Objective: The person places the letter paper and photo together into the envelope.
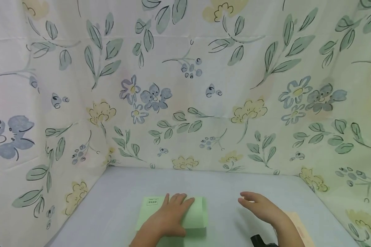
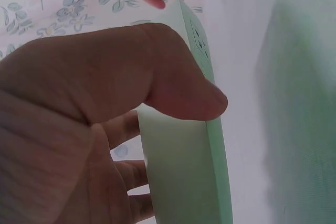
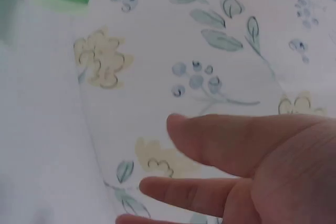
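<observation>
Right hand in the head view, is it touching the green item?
No, the right hand is off to the right of the green item, with a visible gap between them.

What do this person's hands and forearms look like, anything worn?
The left hand and right hand are gloveless; no sleeve shows on the left forearm or right forearm. A black, cylindrical piece beside the latter may be wrist gear.
</observation>
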A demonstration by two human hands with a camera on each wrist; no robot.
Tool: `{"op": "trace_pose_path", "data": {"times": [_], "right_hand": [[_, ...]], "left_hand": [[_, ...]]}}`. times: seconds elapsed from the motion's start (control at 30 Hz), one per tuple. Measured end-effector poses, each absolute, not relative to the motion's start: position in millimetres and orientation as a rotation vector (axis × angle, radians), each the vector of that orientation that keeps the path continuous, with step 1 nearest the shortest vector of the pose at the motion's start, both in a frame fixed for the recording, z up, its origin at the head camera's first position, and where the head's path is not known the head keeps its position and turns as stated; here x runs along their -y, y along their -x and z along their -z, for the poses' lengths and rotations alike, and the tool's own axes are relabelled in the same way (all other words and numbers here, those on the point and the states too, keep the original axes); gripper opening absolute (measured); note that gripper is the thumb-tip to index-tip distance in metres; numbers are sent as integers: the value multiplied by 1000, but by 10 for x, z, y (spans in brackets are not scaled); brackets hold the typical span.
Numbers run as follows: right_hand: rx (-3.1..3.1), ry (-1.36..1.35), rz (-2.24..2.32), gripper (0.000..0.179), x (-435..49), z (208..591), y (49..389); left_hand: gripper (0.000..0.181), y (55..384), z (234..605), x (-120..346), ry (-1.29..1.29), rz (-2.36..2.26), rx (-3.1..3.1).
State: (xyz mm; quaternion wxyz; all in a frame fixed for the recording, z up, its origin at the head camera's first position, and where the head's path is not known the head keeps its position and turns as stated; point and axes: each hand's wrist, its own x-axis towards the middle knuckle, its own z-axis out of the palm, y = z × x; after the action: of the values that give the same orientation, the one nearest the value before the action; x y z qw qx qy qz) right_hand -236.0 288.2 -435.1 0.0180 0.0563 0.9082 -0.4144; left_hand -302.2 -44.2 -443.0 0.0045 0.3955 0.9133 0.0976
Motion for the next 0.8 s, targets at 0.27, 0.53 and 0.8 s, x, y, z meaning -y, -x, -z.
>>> {"op": "trace_pose_path", "data": {"times": [0.27,0.53,0.8], "right_hand": [[-2953,-199,1024,68,-3149,4430,2371],[-2988,-290,914,71,-3302,4501,2373],[-2984,-371,859,69,-3433,4568,2358]], "left_hand": [[96,3022,4447,449,-1249,-298,-2858],[96,2998,4418,465,-1270,-310,-2861],[96,3011,4428,460,-1254,-311,-2851]]}}
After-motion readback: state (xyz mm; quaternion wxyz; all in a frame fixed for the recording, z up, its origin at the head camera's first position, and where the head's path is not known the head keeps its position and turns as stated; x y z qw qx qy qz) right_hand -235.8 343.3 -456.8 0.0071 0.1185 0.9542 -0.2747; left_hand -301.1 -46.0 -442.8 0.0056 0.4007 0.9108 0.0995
